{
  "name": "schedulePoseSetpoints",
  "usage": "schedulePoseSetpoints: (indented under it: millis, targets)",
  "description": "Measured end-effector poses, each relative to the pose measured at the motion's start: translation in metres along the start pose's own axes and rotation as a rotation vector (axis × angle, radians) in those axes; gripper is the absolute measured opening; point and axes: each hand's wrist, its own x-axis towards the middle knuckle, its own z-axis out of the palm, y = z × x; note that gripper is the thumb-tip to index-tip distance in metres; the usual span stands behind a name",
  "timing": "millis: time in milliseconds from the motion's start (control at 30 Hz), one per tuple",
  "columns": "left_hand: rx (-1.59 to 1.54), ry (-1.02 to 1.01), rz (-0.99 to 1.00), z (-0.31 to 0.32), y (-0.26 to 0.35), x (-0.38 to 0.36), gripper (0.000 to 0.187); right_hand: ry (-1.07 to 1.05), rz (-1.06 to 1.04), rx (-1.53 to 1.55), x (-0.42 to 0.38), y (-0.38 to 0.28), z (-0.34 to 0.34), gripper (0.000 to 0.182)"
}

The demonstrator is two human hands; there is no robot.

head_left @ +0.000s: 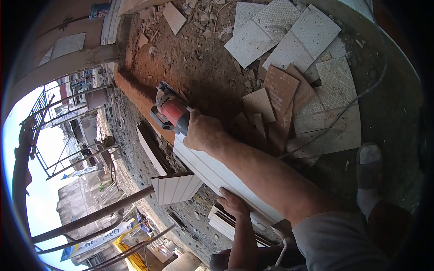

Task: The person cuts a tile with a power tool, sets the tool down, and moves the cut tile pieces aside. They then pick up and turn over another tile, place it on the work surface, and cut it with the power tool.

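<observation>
A red and black power tool (172,110) with a disc guard at its front end is in my right hand (203,131), whose fingers are closed round its dark rear body. The tool is at the upper end of a long white panel (217,169); where its disc meets the material is hidden. My left hand (233,203) grips the panel's lower-left edge, fingers bent against it. My right forearm passes over the panel and covers part of it.
White textured tiles (312,34) and brown tiles (280,88) lie loosely piled on the dirt. A cable (350,103) runs past them. A foot (369,158) is at the right. Striped panel pieces (176,187) and a metal pole (113,207) stand at the lower left.
</observation>
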Motion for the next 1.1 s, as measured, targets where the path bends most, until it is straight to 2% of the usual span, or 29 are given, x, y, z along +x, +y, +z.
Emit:
schedulePoseSetpoints:
  millis: [1100]
  targets:
    - [0.048,0.008,-0.010,0.0003,0.0005,0.0004,0.075,-0.014,-0.002,0.003,-0.0019,0.0013,-0.0028,0.062]
